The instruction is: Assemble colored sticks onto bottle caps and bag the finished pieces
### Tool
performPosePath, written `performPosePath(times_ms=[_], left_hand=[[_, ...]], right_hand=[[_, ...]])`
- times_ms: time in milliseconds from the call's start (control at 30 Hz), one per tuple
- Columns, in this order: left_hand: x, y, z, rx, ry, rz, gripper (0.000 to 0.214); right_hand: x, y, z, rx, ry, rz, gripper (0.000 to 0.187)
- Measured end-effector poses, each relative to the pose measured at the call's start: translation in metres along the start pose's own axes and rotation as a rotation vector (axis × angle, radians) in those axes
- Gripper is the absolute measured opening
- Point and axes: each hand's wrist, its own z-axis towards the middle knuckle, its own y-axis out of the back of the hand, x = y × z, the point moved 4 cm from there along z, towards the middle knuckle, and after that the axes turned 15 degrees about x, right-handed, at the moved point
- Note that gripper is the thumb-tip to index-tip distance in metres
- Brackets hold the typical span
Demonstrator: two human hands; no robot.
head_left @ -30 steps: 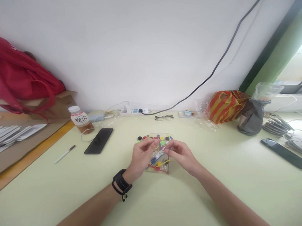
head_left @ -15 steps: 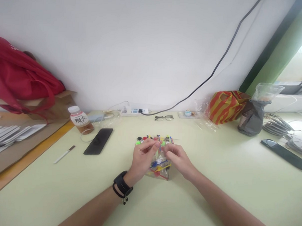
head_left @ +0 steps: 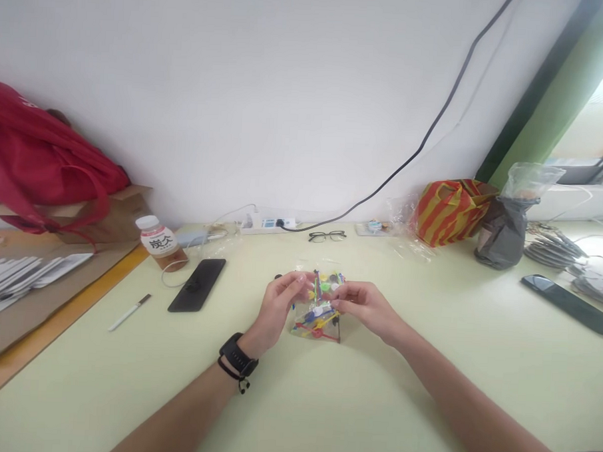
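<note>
A clear plastic bag (head_left: 304, 326) with several small coloured plastic pieces in it lies on the table between my hands. Red, yellow and blue arrow-like pieces show through its near part. My left hand (head_left: 278, 305) pinches the bag's left side near the far end, thumb against fingers. On the opposite side, my right hand (head_left: 370, 307) grips the bag's right edge between thumb and fingertips. More coloured pieces, with green, white and black among them, show between and beyond the fingers; whether all are inside the bag I cannot tell.
On the left are a phone (head_left: 197, 285), a drink bottle (head_left: 161, 244) and a thin white stick with a brown end (head_left: 130, 313). Glasses (head_left: 328, 236) and a power strip (head_left: 269, 225) lie by the wall. A striped bag (head_left: 449, 212) and a dark case (head_left: 568, 304) are right.
My hands have moved apart, the left one leftward and the right one rightward. The bag's far part now shows between them, and its near edge sits slightly farther away.
</note>
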Motion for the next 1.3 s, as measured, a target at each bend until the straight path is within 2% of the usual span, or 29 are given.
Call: performPosePath(times_ms=[100,233,367,567,700,800,867,1000,1133,1300], left_hand=[[0.001,0.000,0.002,0.054,0.015,0.028,0.032],[0.004,0.001,0.003,-0.011,0.028,0.109,0.030],[0.003,0.001,0.005,-0.007,0.028,0.113,0.033],[-0.005,0.014,0.007,-0.001,0.033,0.079,0.030],[-0.008,0.019,0.009,0.027,0.040,0.080,0.027],[-0.011,0.022,0.008,0.020,0.027,0.085,0.029],[-0.013,0.021,0.008,0.052,0.020,0.096,0.029],[-0.015,0.017,0.007,0.096,0.012,0.112,0.026],[-0.013,0.016,0.006,0.073,0.022,0.091,0.021],[-0.014,0.015,0.006,0.052,0.028,-0.033,0.011]], right_hand=[[0.000,0.005,-0.001,0.005,-0.004,-0.009,0.026],[0.005,0.008,-0.002,-0.059,0.061,-0.066,0.028],[0.008,0.013,-0.004,-0.140,0.107,-0.061,0.032],[0.004,0.022,-0.003,-0.132,0.114,-0.016,0.037],[0.006,0.026,-0.004,-0.156,0.125,-0.086,0.035],[0.008,0.025,-0.005,-0.118,0.130,-0.095,0.035],[0.010,0.024,-0.005,-0.091,0.132,-0.090,0.035],[0.015,0.024,-0.005,-0.125,0.176,-0.086,0.034],[0.012,0.026,-0.003,-0.142,0.198,-0.030,0.032],[0.004,0.030,-0.003,-0.131,0.184,0.087,0.019]])
